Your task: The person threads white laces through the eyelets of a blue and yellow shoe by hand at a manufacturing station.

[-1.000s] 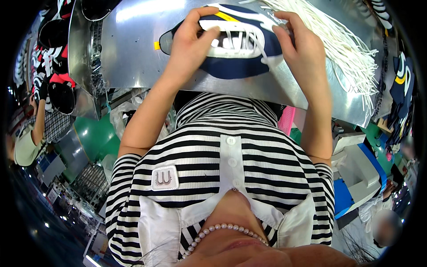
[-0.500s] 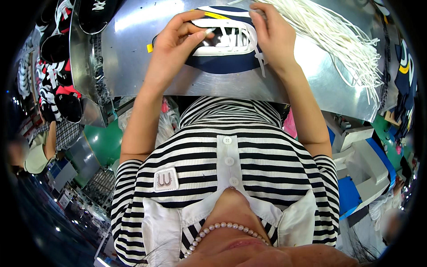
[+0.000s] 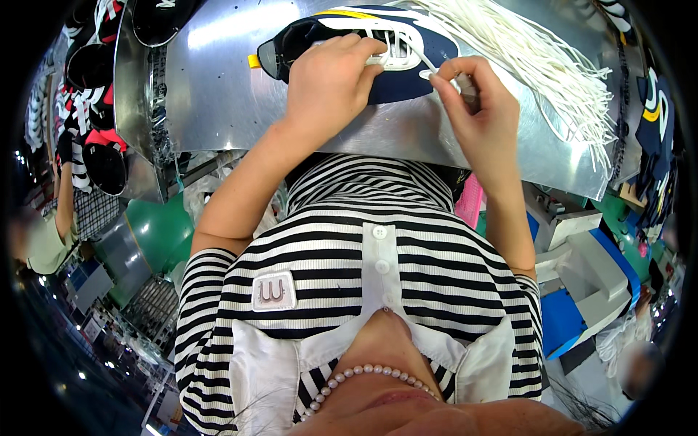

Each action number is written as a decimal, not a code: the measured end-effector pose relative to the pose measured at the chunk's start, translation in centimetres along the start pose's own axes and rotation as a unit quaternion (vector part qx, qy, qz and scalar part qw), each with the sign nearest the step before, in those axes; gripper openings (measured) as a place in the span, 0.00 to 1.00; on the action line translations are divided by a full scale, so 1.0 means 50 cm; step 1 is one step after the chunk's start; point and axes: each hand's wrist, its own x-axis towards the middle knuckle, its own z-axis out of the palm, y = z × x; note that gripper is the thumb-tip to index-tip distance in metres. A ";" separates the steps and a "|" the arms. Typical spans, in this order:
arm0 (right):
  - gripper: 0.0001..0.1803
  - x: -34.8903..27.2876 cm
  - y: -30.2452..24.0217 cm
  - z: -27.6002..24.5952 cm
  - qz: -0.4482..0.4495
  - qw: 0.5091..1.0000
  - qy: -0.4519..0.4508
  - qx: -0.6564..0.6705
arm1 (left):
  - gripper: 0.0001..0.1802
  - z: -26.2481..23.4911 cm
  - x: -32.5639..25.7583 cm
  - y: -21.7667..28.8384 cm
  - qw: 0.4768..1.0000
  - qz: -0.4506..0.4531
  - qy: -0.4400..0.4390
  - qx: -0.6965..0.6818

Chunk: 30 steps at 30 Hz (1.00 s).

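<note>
A navy shoe upper (image 3: 407,89) with white and yellow trim lies sideways on the metal table, its yellow heel tab to the left and its toe to the right. White lacing crosses its throat. My left hand (image 3: 327,81) lies over the middle of the upper, thumb and fingers closed at the white eyelet edge; its palm hides part of the collar. Off the near side of the toe, my right hand (image 3: 486,109) pinches a white shoelace (image 3: 423,55), which runs taut from the eyelets to the fingertips.
A bundle of loose white laces (image 3: 545,65) covers the table's right side. The metal tabletop (image 3: 218,87) has a raised left edge, beyond which black and red shoes (image 3: 105,168) are stacked. More navy uppers (image 3: 654,152) hang at far right. A co-worker (image 3: 54,232) stands at left.
My right hand has moved from the toe toward me and to the right, drawing the lace out. My left hand has shifted right along the eyelets, uncovering the heel and collar.
</note>
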 end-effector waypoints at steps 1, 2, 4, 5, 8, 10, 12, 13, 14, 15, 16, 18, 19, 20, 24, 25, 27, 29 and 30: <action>0.10 -0.001 0.015 0.008 -0.048 0.997 0.035 -0.040 | 0.12 0.003 0.003 -0.003 1.000 0.012 0.011 -0.020; 0.11 0.009 0.033 0.019 -0.096 0.990 0.069 -0.079 | 0.11 -0.001 0.005 0.002 1.000 0.007 0.004 -0.019; 0.11 0.034 0.075 0.045 -0.143 0.971 0.108 -0.160 | 0.12 -0.004 0.005 0.020 1.000 -0.001 -0.011 0.016; 0.10 0.046 0.088 0.053 -0.140 0.971 0.104 -0.164 | 0.12 -0.005 0.007 0.027 0.999 -0.004 -0.020 0.034; 0.06 0.071 0.096 0.068 -0.159 0.971 0.104 -0.145 | 0.13 -0.004 0.013 0.014 0.998 -0.033 -0.033 0.050; 0.06 0.054 0.039 0.037 -0.147 0.985 0.066 -0.063 | 0.13 -0.007 0.007 -0.007 0.998 -0.061 -0.015 0.031; 0.08 0.008 -0.026 -0.009 -0.184 0.981 -0.003 -0.061 | 0.13 -0.006 0.010 -0.033 0.996 -0.082 0.019 0.013; 0.09 -0.024 -0.050 -0.024 -0.224 0.969 -0.049 -0.095 | 0.13 -0.007 0.011 -0.046 0.995 -0.087 0.038 0.008; 0.11 -0.047 -0.057 -0.024 -0.250 0.955 -0.100 -0.128 | 0.12 -0.012 0.015 -0.054 0.994 -0.095 0.059 0.013; 0.12 -0.063 -0.059 -0.021 -0.271 0.937 -0.145 -0.166 | 0.12 -0.020 0.024 -0.057 0.993 -0.088 0.078 0.014; 0.13 -0.071 -0.038 -0.016 -0.265 0.935 -0.175 -0.160 | 0.11 -0.026 0.032 -0.058 0.992 -0.082 0.098 0.015; 0.14 -0.090 0.002 0.002 -0.234 0.945 -0.203 -0.104 | 0.09 -0.044 0.039 -0.048 0.989 -0.062 0.130 0.018; 0.12 -0.088 -0.001 -0.002 -0.171 0.959 -0.216 -0.060 | 0.09 -0.052 0.040 -0.041 0.989 -0.044 0.142 0.028; 0.10 -0.075 0.009 0.004 -0.124 0.977 -0.174 -0.010 | 0.09 -0.059 0.042 -0.034 0.987 -0.024 0.153 0.037; 0.11 0.031 -0.006 0.053 -0.023 0.986 -0.011 0.167 | 0.08 -0.081 0.029 0.005 0.985 0.035 0.169 0.009; 0.11 0.056 -0.014 0.060 0.011 0.987 -0.028 0.157 | 0.08 -0.084 0.026 0.016 0.985 0.046 0.167 -0.004; 0.11 0.069 -0.020 0.081 0.011 0.983 -0.054 0.173 | 0.09 -0.092 0.016 0.029 0.987 0.060 0.151 0.002; 0.07 0.069 -0.025 0.079 0.038 0.966 -0.089 0.240 | 0.09 -0.108 0.014 0.035 0.988 0.047 0.145 0.004; 0.06 0.060 -0.024 0.077 0.042 0.952 -0.108 0.284 | 0.09 -0.115 0.015 0.038 0.990 0.044 0.136 0.001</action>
